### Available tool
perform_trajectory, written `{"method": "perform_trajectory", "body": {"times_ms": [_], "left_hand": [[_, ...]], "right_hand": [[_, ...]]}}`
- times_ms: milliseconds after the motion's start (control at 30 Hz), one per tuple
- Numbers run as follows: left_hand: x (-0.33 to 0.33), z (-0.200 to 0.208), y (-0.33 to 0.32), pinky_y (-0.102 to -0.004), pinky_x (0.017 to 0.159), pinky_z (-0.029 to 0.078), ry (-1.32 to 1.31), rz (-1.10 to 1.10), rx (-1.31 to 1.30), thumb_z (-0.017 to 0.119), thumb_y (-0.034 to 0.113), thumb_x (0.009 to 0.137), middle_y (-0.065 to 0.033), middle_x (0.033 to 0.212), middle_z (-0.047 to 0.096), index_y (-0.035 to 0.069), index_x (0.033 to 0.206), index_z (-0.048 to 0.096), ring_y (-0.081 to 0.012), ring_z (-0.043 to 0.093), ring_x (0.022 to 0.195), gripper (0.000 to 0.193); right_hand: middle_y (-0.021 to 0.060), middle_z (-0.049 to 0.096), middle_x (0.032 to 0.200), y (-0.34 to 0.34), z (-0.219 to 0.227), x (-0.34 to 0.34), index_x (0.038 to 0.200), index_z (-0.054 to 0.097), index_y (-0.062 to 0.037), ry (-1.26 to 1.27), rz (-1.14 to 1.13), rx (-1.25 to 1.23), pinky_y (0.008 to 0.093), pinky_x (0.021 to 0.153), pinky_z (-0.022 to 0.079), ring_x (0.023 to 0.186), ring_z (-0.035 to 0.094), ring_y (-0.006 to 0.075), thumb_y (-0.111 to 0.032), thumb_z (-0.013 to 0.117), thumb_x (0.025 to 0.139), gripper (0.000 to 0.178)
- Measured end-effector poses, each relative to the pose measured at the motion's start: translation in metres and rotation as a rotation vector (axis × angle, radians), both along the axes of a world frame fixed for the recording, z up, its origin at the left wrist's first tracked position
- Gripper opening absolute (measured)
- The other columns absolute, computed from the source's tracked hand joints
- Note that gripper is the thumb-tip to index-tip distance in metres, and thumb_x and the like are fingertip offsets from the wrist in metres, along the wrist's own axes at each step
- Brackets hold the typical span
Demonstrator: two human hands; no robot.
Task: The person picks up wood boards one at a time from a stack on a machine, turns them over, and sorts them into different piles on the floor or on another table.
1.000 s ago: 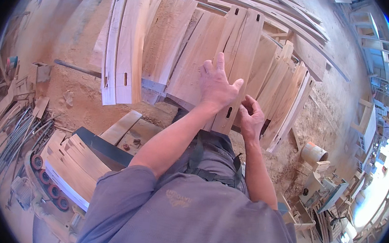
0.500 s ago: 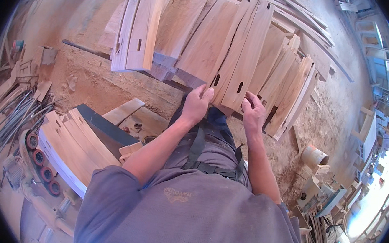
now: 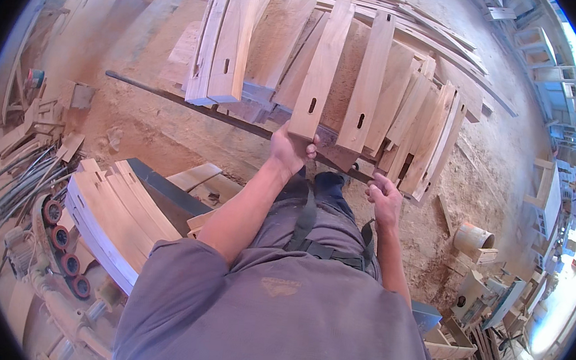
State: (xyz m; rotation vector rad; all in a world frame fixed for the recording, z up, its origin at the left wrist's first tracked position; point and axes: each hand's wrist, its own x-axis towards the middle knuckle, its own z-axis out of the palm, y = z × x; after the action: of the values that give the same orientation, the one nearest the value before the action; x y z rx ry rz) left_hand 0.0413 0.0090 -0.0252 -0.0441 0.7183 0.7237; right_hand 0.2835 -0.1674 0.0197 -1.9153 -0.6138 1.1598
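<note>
A long wooden board (image 3: 321, 74) with a dark slot near its close end rests in my left hand (image 3: 289, 147). The hand wraps the board's near end from below, with fingertips showing at the right side. To the right lies a second slotted board (image 3: 366, 85), with a gap between the two. My right hand (image 3: 385, 196) is apart from the boards, just below their near ends. Its fingers are curled in, and nothing shows in them. More slotted boards (image 3: 227, 63) stand stacked on the left of the row, and others (image 3: 430, 140) lean to the right.
At my left, curved wooden pieces (image 3: 119, 214) are piled beside a machine with red-rimmed wheels (image 3: 60, 238). A dark metal bar (image 3: 166, 90) runs beneath the boards. On the dusty floor to my right stands a bucket (image 3: 469, 238), with wood scraps around it.
The two middle boards have come apart. My left hand has taken hold of the left one's near end, and my right hand has moved off the right one, down and rightward.
</note>
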Motion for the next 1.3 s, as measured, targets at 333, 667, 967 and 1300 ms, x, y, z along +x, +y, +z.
{"method": "perform_trajectory", "body": {"times_ms": [333,667,967,1300], "left_hand": [[-0.006,0.003,0.0,-0.0313,0.058,0.04,-0.421,0.082,0.079,0.04,0.042,0.104,-0.017,0.086,0.064,0.006,0.12,0.063,-0.0165,0.048,0.056,0.046],[-0.003,0.028,0.009,-0.0307,0.059,0.039,-0.547,0.192,0.109,0.041,0.039,0.107,-0.0136,0.085,0.06,0.005,0.121,0.062,-0.015,0.045,0.057,0.042],[-0.005,0.038,0.004,-0.0372,0.074,0.052,-0.277,0.064,0.181,0.052,0.053,0.105,-0.0211,0.102,0.072,0.006,0.13,0.065,-0.0265,0.066,0.078,0.055],[-0.003,0.026,-0.012,-0.0408,0.081,0.055,1.411,-0.041,1.182,0.094,0.02,0.076,-0.0152,0.109,0.06,-0.002,0.138,0.058,-0.0305,0.064,0.096,0.075]], "right_hand": [[0.0125,0.074,0.113,-0.006,-0.006,-0.005,0.137,0.064,0.0048,0.023,0.043,-0.127,0.0292,0.079,0.056,0.093,0.07,0.015,-0.007,0.068,0.093,0.045],[0.0108,0.074,0.114,0.005,-0.013,-0.01,0.138,0.063,0.0024,-0.06,0.163,-0.086,0.0294,0.088,0.057,0.099,0.07,0.0155,-0.004,0.067,0.093,0.046],[0.013,0.074,0.114,-0.006,-0.009,-0.005,0.14,0.061,0.0035,-0.066,0.15,-0.092,0.0288,0.084,0.056,0.098,0.069,0.0153,-0.006,0.066,0.093,0.048],[0.0121,0.077,0.111,0.0,-0.004,-0.01,0.135,0.065,0.0026,-0.118,0.202,-0.12,0.0305,0.086,0.058,0.097,0.072,0.0157,-0.006,0.067,0.092,0.044]]}}
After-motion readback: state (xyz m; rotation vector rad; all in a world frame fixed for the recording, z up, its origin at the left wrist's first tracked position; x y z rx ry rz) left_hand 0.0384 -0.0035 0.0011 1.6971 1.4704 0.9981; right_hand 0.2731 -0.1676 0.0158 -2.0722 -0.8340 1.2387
